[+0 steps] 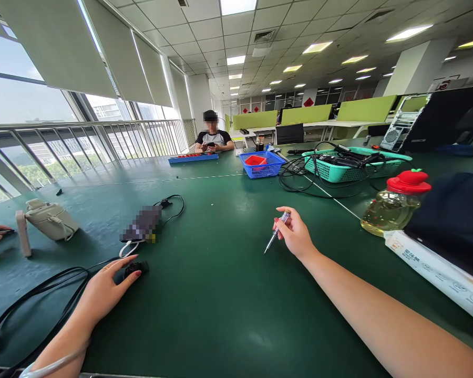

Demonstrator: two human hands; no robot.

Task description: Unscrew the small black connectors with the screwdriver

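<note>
Right hand pinches a screwdriver, raised over the table. Left hand, open and flat, fingertips touching a black plug, well left of the screwdriver.

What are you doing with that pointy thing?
A person sits at a big green table. Their right hand holds a small clear-handled screwdriver above the table, tip pointing down. Their left hand rests on the table with its fingertips touching a small black plug on a black cable. Farther back, another person sits beside a blue basket.
</note>
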